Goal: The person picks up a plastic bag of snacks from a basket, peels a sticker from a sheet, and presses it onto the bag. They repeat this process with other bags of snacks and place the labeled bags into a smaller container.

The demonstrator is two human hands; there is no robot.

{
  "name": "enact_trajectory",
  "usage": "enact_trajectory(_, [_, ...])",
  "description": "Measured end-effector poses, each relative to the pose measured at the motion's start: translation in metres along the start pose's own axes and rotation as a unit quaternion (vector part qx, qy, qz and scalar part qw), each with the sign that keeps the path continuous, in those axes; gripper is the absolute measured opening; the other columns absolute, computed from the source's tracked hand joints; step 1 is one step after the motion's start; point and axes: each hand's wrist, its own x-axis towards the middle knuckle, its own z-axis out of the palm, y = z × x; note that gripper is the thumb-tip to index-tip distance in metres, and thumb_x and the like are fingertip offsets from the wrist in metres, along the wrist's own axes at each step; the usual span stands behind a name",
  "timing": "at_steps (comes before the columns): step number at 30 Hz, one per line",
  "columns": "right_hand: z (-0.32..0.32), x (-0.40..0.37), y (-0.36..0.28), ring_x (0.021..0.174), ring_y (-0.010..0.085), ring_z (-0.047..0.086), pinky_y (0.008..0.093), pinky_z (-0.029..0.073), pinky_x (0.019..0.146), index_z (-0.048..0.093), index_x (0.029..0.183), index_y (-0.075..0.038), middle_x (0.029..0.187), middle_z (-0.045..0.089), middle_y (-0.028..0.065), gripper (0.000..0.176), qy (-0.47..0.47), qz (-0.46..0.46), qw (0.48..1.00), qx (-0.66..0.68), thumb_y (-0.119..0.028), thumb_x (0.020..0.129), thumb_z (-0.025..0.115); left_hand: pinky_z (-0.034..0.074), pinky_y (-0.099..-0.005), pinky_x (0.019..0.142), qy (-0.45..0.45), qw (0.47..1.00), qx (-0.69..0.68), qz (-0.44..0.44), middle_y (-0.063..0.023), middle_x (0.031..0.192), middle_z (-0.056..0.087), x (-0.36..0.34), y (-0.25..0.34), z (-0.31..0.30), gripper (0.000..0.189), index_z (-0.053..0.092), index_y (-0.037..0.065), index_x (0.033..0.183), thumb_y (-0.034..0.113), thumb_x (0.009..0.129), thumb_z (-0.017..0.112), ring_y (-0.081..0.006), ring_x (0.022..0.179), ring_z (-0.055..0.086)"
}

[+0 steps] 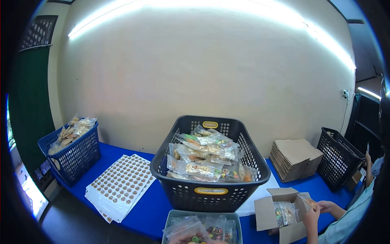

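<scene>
At the bottom edge, a grey bin (pixel 170 214) holds clear zip bags of colourful pieces. One clear bag (pixel 187 228) leans up over the bin's left rim. Skin-coloured patches, apparently my left hand (pixel 181 240) and my right hand (pixel 216 242), show low among these bags, mostly cut off and covered by plastic; their fingers cannot be made out. Just behind the bin stands a large black basket (pixel 211 202) with yellow-rimmed handles, heaped with filled clear bags (pixel 205 156).
At right, a co-worker's hands (pixel 317 209) hold a small bag over an open carton (pixel 265 213) with bags inside. Flattened cardboard (pixel 294 158) and another black basket (pixel 337 160) stand behind. Sticker sheets (pixel 120 181) and a blue basket (pixel 79 156) of bags are at left.
</scene>
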Motion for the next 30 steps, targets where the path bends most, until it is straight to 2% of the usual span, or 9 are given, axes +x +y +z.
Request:
enact_trajectory(3, [-0.004, 0.002, 0.022, 0.092, 0.0197, 0.052, 0.0321, 0.041, 0.079, 0.048, 0.111, 0.001, 0.105, 0.055, 0.0146, 0.063, -0.118, 0.032, 0.992, 0.016, -0.025, 0.061, 0.075, 0.038, -0.033, 0.086, -0.015, 1.0, 0.012, -0.011, -0.0105, 0.12, 0.04, -0.003, -0.014, -0.011, 0.058, 0.027, 0.005, 0.126, 0.018, 0.079, 0.059, -0.0186, 0.107, 0.043])
enact_trajectory(6, [-0.02, 0.002, -0.008, 0.084, 0.0216, 0.056, 0.0331, 0.043, 0.076, 0.052, 0.105, 0.003, 0.096, 0.059, 0.0151, 0.05, -0.053, -0.029, 0.997, 0.038, -0.023, 0.067, 0.07, 0.037, -0.0324, 0.085, -0.017, 0.987, 0.041, 0.152, -0.0095, 0.12, 0.036, -0.001, 0.007, -0.012, 0.072, 0.02, 0.006, 0.129, 0.027, 0.075, 0.064, -0.0182, 0.105, 0.042])
enact_trajectory(7, [-0.022, 0.001, -0.016, 0.069, 0.0077, 0.051, 0.0228, 0.041, 0.063, 0.057, 0.098, 0.0, 0.08, 0.059, 0.0029, 0.044, 0.028, 0.001, 0.993, 0.113, -0.013, 0.061, 0.076, 0.039, -0.0274, 0.076, -0.021, 0.995, -0.031, 0.095, -0.0068, 0.108, 0.039, -0.002, 0.016, -0.012, 0.081, 0.019, 0.005, 0.128, 0.036, 0.071, 0.067, -0.0158, 0.092, 0.045])
enact_trajectory(9, [-0.044, 0.0, -0.047, 0.081, 0.009, 0.053, 0.0262, 0.042, 0.075, 0.053, 0.102, 0.002, 0.084, 0.059, 0.0024, 0.048, 0.083, 0.134, 0.986, 0.057, -0.008, 0.06, 0.075, 0.038, -0.0252, 0.073, 0.003, 0.994, -0.015, 0.104, -0.0057, 0.103, 0.039, -0.009, 0.018, -0.019, 0.079, 0.02, 0.004, 0.128, 0.033, 0.071, 0.067, -0.0138, 0.085, 0.044])
enact_trajectory(13, [-0.055, 0.004, -0.039, 0.071, 0.017, 0.055, 0.0218, 0.047, 0.054, 0.021, 0.127, -0.004, 0.105, 0.048, 0.013, 0.091, 0.461, -0.132, 0.867, 0.135, -0.016, 0.057, 0.077, 0.035, -0.02, 0.066, 0.098, 0.987, -0.014, 0.125, -0.0042, 0.094, 0.038, -0.033, 0.035, -0.034, 0.067, 0.022, 0.003, 0.126, 0.021, 0.076, 0.063, -0.009, 0.074, 0.04])
enact_trajectory(16, [-0.078, 0.027, -0.049, 0.068, 0.0147, 0.055, 0.0239, 0.046, 0.054, 0.025, 0.126, -0.005, 0.089, 0.055, 0.0107, 0.076, 0.688, -0.361, 0.629, -0.026, -0.021, 0.066, 0.07, 0.034, -0.0178, 0.06, 0.189, 0.974, -0.019, 0.12, -0.0047, 0.093, 0.039, -0.058, 0.03, -0.056, 0.056, 0.025, 0.002, 0.125, 0.008, 0.078, 0.056, -0.0078, 0.07, 0.039])
enact_trajectory(23, [-0.091, 0.178, -0.089, 0.082, 0.032, 0.058, 0.039, 0.045, 0.073, 0.048, 0.108, 0.003, 0.091, 0.057, 0.022, 0.054, 0.445, 0.086, 0.793, -0.407, -0.032, 0.07, 0.064, 0.036, -0.0157, 0.054, 0.336, 0.934, -0.004, 0.124, -0.0035, 0.088, 0.043, -0.104, 0.02, -0.106, 0.045, 0.032, 0.003, 0.121, 0.0, 0.079, 0.05, -0.0065, 0.064, 0.04])
enact_trajectory(24, [-0.119, 0.195, -0.07, 0.086, 0.036, 0.055, 0.0401, 0.043, 0.074, 0.051, 0.104, 0.004, 0.092, 0.054, 0.0262, 0.054, 0.206, 0.265, 0.808, -0.484, -0.034, 0.068, 0.064, 0.036, -0.0154, 0.055, 0.334, 0.934, 0.026, 0.128, -0.003, 0.088, 0.044, -0.111, 0.022, -0.113, 0.044, 0.032, 0.003, 0.12, 0.0, 0.08, 0.05, -0.0062, 0.063, 0.04])
enact_trajectory(30, [0.007, 0.143, -0.119, 0.09, 0.0304, 0.05, 0.0373, 0.036, 0.082, 0.053, 0.095, 0.001, 0.094, 0.053, 0.016, 0.03, 0.469, -0.133, 0.769, -0.414, -0.018, 0.072, 0.059, 0.037, -0.017, 0.057, 0.372, 0.918, 0.047, 0.131, -0.002, 0.088, 0.045, -0.172, 0.027, -0.172, 0.041, 0.037, 0.005, 0.118, 0.006, 0.081, 0.053, -0.006, 0.066, 0.042])
